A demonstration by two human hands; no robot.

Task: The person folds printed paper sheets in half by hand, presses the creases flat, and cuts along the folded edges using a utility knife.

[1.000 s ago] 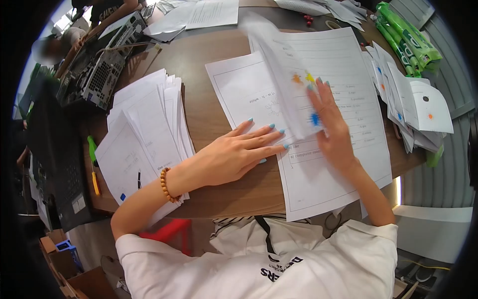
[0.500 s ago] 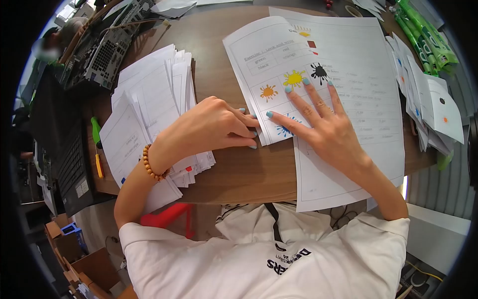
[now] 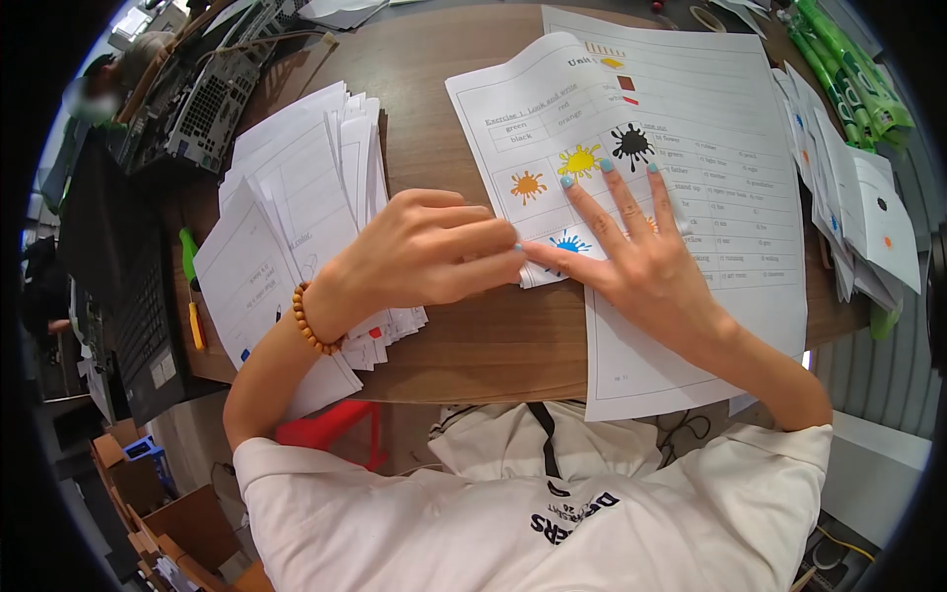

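Note:
A folded worksheet (image 3: 513, 163), printed with orange, yellow, black and blue paint splats, lies over a larger printed sheet (image 3: 691, 326) on the desk. My right hand (image 3: 646, 261) rests flat on it with fingers spread, its thumb reaching left across the blue splat. At the worksheet's lower left edge, my left hand (image 3: 434, 247) is closed, its fingers curled together and meeting the right thumb's tip. The left fingertips are hidden, so whether they pinch the paper's edge cannot be told. Beneath the left wrist spreads a pile of loose worksheets (image 3: 286, 187).
A black laptop (image 3: 148, 326) and an opened computer case (image 3: 222, 99) stand at the left. Near the pile lie a green-handled tool (image 3: 189, 257) and an orange one (image 3: 196, 326). More sheets (image 3: 863, 197) and green plastic packages (image 3: 848, 79) occupy the right side.
My left hand has risen slightly and curled its fingers more at the worksheet's edge. My right thumb has slid down and left to meet it. The worksheet's top has shifted slightly.

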